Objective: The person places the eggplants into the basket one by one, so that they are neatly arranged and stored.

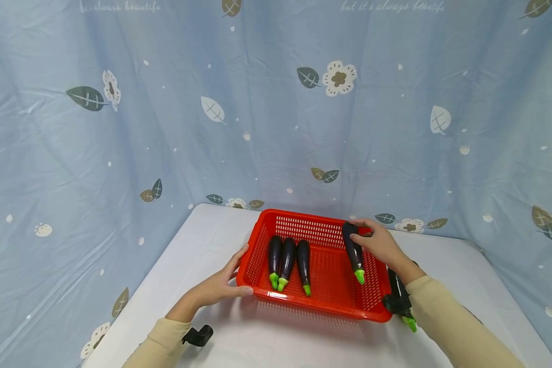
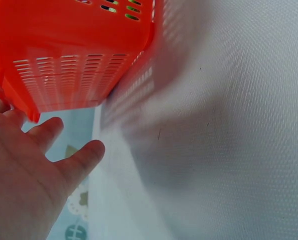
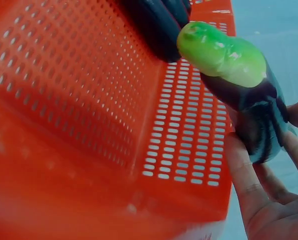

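Observation:
A red plastic basket with slotted walls sits on the white table. Three dark purple eggplants with green stem ends lie side by side in its left half, among them the middle eggplant. My right hand pinches another eggplant between thumb and fingers over the basket's right end; its green end points down toward the front. At the basket's left end, my left hand touches the rim with fingers spread and fairly straight, as the left wrist view shows.
Right of the basket, one more eggplant lies on the table, partly hidden by the right forearm. A blue curtain with leaves and flowers hangs behind the table and along its sides. Black wrist cameras sit at both wrists.

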{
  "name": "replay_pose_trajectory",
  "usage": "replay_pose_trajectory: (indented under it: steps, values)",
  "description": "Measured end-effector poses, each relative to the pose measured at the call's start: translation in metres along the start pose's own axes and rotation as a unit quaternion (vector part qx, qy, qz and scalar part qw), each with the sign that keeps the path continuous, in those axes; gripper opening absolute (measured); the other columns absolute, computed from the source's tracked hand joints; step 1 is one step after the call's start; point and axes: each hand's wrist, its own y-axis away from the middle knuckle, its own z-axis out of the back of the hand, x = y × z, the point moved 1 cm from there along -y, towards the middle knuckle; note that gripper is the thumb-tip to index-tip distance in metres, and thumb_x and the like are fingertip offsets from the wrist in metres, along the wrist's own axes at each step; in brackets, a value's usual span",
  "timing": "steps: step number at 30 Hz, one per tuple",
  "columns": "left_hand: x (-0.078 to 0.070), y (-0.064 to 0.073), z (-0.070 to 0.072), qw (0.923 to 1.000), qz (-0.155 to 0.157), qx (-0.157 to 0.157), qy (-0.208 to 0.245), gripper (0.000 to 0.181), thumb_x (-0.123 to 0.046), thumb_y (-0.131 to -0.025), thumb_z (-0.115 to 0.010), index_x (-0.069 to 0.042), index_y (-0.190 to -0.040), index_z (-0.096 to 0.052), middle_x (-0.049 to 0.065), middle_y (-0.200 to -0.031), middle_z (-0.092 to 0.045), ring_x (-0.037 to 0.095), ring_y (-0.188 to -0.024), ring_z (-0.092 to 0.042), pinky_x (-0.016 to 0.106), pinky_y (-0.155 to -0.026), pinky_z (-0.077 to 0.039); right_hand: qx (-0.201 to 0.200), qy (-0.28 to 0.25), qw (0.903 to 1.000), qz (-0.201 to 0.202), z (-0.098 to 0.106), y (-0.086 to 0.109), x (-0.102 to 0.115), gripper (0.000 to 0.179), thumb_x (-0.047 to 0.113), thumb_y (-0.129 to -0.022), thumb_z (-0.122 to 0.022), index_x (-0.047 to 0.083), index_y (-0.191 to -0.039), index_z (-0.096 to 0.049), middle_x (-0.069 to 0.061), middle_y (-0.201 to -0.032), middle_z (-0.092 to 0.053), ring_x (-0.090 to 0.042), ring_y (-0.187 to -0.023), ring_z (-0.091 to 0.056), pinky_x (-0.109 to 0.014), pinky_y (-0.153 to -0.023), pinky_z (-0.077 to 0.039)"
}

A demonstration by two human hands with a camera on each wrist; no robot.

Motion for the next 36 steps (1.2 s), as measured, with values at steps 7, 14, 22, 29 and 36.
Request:
replay_pose_trajectory:
  steps: [7, 14, 22, 29, 36]
  values:
    - [0.001, 0.0, 0.0, 1.0, 0.0, -0.002, -0.003, 0.109, -0.039, -0.088, -0.077, -0.024, -0.165, -0.002, 0.005, -0.171, -0.005, 0.038, -0.153, -0.018, 0.062, -0.113, -0.035, 0.008, -0.026, 0.9996, 0.001, -0.015, -0.012, -0.004, 0.05, 0.021, -0.101, -0.064, 0.006, -0.147, -0.051, -0.027, -0.144, -0.05, -0.029, -0.1, -0.068, -0.045, -0.081, -0.061]
    - [0.001, 0.0, 0.0, 1.0, 0.001, -0.002, -0.006, 0.109, -0.039, -0.088, -0.077, -0.023, -0.165, -0.001, 0.005, -0.171, -0.005, 0.038, -0.153, -0.018, 0.061, -0.114, -0.035, 0.016, -0.031, 0.9993, -0.015, -0.032, -0.018, -0.01, 0.046, 0.021, -0.1, -0.066, 0.007, -0.143, -0.056, -0.023, -0.142, -0.053, -0.026, -0.097, -0.069, -0.046, -0.081, -0.061]
    - [0.0, 0.0, 0.001, 1.0, 0.002, -0.003, -0.006, 0.11, -0.04, -0.088, -0.077, -0.023, -0.165, -0.002, 0.004, -0.171, -0.005, 0.037, -0.153, -0.017, 0.061, -0.114, -0.035, 0.023, -0.011, 0.9995, -0.016, -0.046, -0.024, -0.01, 0.044, 0.02, -0.098, -0.067, 0.008, -0.14, -0.059, -0.023, -0.141, -0.054, -0.027, -0.097, -0.069, -0.043, -0.081, -0.061]
    - [0.0, 0.0, 0.001, 0.9999, 0.003, -0.004, -0.012, 0.11, -0.041, -0.088, -0.077, -0.023, -0.165, -0.001, 0.004, -0.171, -0.004, 0.037, -0.153, -0.018, 0.06, -0.114, -0.035, 0.032, -0.004, 0.9992, -0.026, -0.059, -0.026, -0.009, 0.044, 0.02, -0.095, -0.069, 0.009, -0.138, -0.061, -0.026, -0.138, -0.055, -0.029, -0.093, -0.067, -0.043, -0.08, -0.062]
    - [0.001, 0.0, 0.0, 1.0, 0.004, -0.003, -0.007, 0.109, -0.04, -0.088, -0.077, -0.024, -0.165, -0.001, 0.005, -0.171, -0.005, 0.038, -0.153, -0.018, 0.06, -0.115, -0.035, 0.028, -0.022, 0.9991, -0.023, -0.066, -0.029, -0.009, 0.041, 0.015, -0.095, -0.07, 0.006, -0.135, -0.063, -0.023, -0.134, -0.058, -0.026, -0.092, -0.068, -0.039, -0.077, -0.062]
